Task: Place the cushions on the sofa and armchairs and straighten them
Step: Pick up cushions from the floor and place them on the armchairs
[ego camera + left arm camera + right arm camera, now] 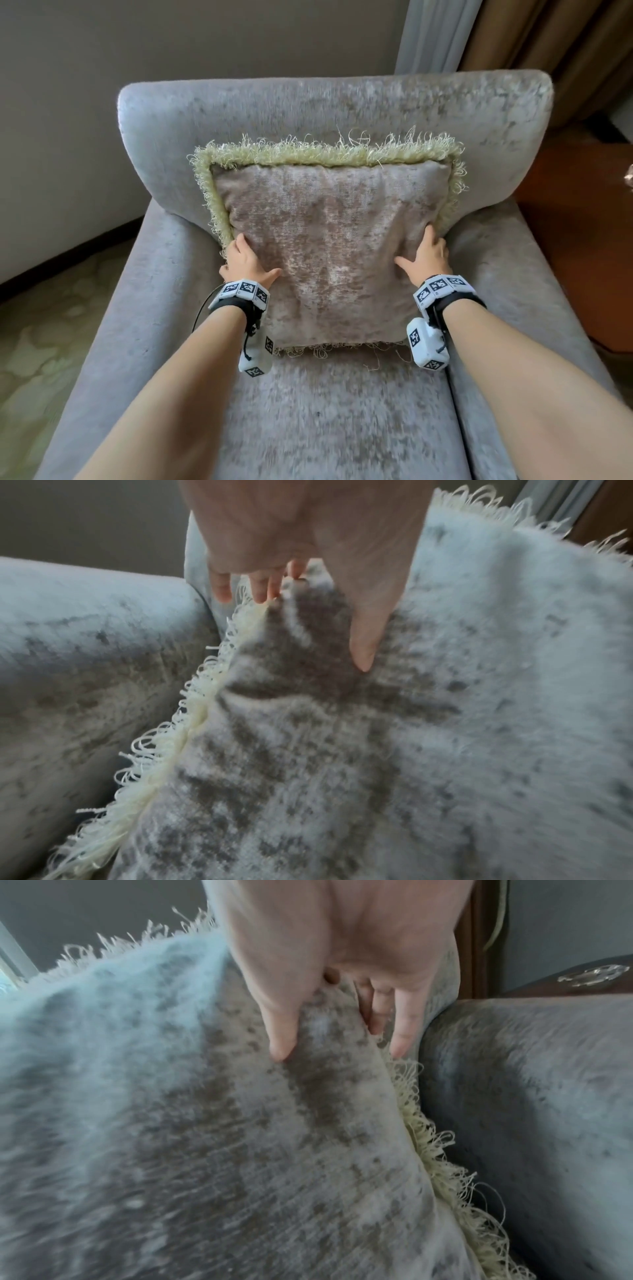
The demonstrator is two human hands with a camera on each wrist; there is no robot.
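A square taupe velvet cushion with a pale green fringe stands upright against the back of a grey velvet armchair, its lower edge on the seat. My left hand grips the cushion's left edge, and my right hand grips the right edge. In the left wrist view the left hand has its thumb on the cushion front, fingers behind the fringe. In the right wrist view the right hand pinches the cushion edge the same way.
The chair's armrests flank the cushion closely. A dark wooden side table stands to the right with a glass dish on it. Curtains hang behind the chair, and patterned carpet lies to the left.
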